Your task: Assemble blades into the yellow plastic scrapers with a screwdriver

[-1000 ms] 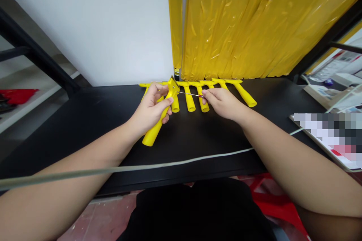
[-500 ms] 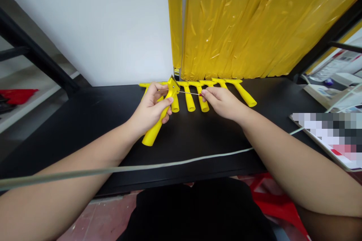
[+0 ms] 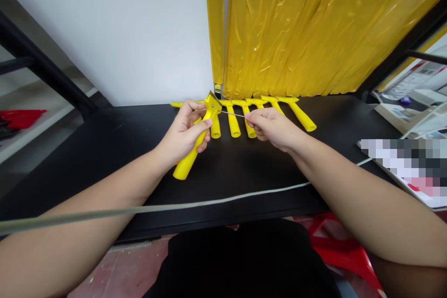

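My left hand (image 3: 190, 125) is closed around a yellow scraper (image 3: 189, 160), its hollow handle slanting down toward me. A dark blade edge and a screw show on the scraper's head, which is tilted upward. My right hand (image 3: 270, 123) is closed on a screwdriver (image 3: 232, 114), its handle mostly hidden in the fingers. The thin metal shaft reaches left to the side of the scraper's head; whether the tip sits in a screw I cannot tell. Behind both hands, several similar yellow scrapers (image 3: 234, 125) lie in a row on the black table (image 3: 279, 163).
A white panel (image 3: 139, 32) and yellow plastic sheeting (image 3: 289, 32) stand along the back edge. A pale cord (image 3: 209, 204) crosses the front. To the right lie a white-edged tray or board (image 3: 394, 174), partly blurred out, and packets. A red stool (image 3: 342, 247) stands below.
My right hand's fingers have shifted on the screwdriver, now covering its red part. The scraper and my left hand have moved very slightly left.
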The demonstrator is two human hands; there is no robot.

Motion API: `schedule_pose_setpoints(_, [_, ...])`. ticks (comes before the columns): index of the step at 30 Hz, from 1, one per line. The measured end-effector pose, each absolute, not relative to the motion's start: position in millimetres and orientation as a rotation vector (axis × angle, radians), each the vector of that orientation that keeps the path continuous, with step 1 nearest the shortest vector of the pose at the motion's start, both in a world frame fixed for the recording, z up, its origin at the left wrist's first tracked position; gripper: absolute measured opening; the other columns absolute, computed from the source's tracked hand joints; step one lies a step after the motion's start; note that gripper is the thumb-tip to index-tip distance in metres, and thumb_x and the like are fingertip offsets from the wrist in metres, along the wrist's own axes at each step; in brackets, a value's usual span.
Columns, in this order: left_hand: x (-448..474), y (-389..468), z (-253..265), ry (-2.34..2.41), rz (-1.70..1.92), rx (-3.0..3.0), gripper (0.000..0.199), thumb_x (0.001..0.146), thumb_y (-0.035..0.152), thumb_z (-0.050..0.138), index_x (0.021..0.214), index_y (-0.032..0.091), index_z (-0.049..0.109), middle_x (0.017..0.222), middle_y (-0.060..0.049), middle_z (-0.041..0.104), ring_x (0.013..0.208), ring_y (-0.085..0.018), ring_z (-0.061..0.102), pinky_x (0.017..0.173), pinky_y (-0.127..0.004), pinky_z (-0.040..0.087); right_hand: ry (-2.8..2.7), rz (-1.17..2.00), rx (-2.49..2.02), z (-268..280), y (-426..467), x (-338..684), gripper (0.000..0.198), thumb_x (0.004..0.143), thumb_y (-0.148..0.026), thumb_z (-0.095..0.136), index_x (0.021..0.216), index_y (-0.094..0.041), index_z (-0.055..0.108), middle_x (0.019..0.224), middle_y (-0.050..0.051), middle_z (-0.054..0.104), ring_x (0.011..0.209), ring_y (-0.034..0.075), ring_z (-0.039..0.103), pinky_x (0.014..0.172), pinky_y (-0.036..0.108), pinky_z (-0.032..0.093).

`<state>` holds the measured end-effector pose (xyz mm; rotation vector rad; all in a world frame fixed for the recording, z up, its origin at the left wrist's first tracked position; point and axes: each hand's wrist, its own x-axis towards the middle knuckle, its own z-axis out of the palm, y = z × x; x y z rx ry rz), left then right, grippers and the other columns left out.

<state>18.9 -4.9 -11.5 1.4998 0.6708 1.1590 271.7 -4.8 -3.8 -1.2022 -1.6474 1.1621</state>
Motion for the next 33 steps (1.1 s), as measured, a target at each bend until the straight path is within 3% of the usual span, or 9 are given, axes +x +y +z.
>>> schedule_pose_setpoints(3, [18, -5, -11, 0.654, 1.164, 1.524, 0.041, 0.091, 0.031, 0.08, 0.109, 0.027, 0.043, 0.101, 0.002, 0.059, 0.056, -0.007, 0.061, 0.035, -0.014, 0.043, -1.395, 1.531, -1.136, 0, -6, 271, 0.042, 0.095, -0.046, 0.068, 0.069, -0.024, 0.045, 0.056, -0.01, 0.023, 0.05, 0.008, 0.013, 0.048, 0.026, 0.014])
schedule_pose_setpoints(6, [18, -4, -12, 0.675, 1.171, 1.541, 0.04, 0.091, 0.03, 0.08, 0.11, 0.027, 0.045, 0.101, 0.002, 0.06, 0.056, -0.007, 0.062, 0.035, -0.015, 0.044, -1.348, 1.634, -1.134, 1, -5, 272, 0.039, 0.096, -0.044, 0.066, 0.07, -0.023, 0.045, 0.058, -0.01, 0.024, 0.051, 0.008, 0.012, 0.048, 0.026, 0.014])
schedule_pose_setpoints(8, [18, -3, -13, 0.698, 1.167, 1.531, 0.04, 0.09, 0.028, 0.079, 0.111, 0.026, 0.045, 0.105, 0.001, 0.061, 0.055, -0.007, 0.062, 0.036, -0.015, 0.045, -1.438, 1.511, -1.216, 0, -4, 272, 0.039, 0.099, -0.045, 0.062, 0.071, -0.023, 0.046, 0.057, -0.009, 0.026, 0.049, 0.009, 0.016, 0.048, 0.027, 0.015])
schedule_pose_setpoints(13, [22, -3, -12, 0.773, 1.132, 1.383, 0.043, 0.089, 0.025, 0.078, 0.115, 0.027, 0.045, 0.092, 0.003, 0.063, 0.053, -0.009, 0.061, 0.036, -0.014, 0.042, -1.873, 0.751, -1.428, 0, -2, 277, 0.04, 0.099, -0.046, 0.059, 0.069, -0.021, 0.061, 0.058, -0.002, 0.048, 0.056, 0.014, 0.041, 0.056, 0.032, 0.029])
schedule_pose_setpoints(16, [22, -2, -11, 0.826, 1.108, 1.257, 0.045, 0.087, 0.024, 0.078, 0.117, 0.027, 0.044, 0.08, 0.004, 0.063, 0.051, -0.011, 0.06, 0.036, -0.013, 0.039, -1.931, 0.567, -1.419, 5, -4, 280, 0.043, 0.099, -0.044, 0.057, 0.063, -0.021, 0.054, 0.06, -0.001, 0.05, 0.061, 0.015, 0.044, 0.06, 0.033, 0.031])
schedule_pose_setpoints(20, [20, 4, -13, 0.867, 1.116, 1.132, 0.05, 0.082, 0.022, 0.079, 0.118, 0.028, 0.044, 0.07, 0.005, 0.06, 0.049, -0.012, 0.058, 0.037, -0.012, 0.035, -1.919, 0.44, -1.305, 8, -9, 282, 0.038, 0.099, -0.043, 0.058, 0.068, -0.022, 0.053, 0.064, -0.001, 0.049, 0.064, 0.016, 0.045, 0.063, 0.033, 0.033])
schedule_pose_setpoints(33, [23, 2, -15, 0.895, 1.072, 1.097, 0.055, 0.079, 0.023, 0.083, 0.12, 0.028, 0.047, 0.075, 0.003, 0.062, 0.053, -0.013, 0.061, 0.038, -0.013, 0.034, -2.018, 0.437, -1.221, 4, -14, 275, 0.031, 0.101, -0.042, 0.059, 0.079, -0.021, 0.061, 0.066, -0.001, 0.055, 0.061, 0.015, 0.046, 0.065, 0.032, 0.035])
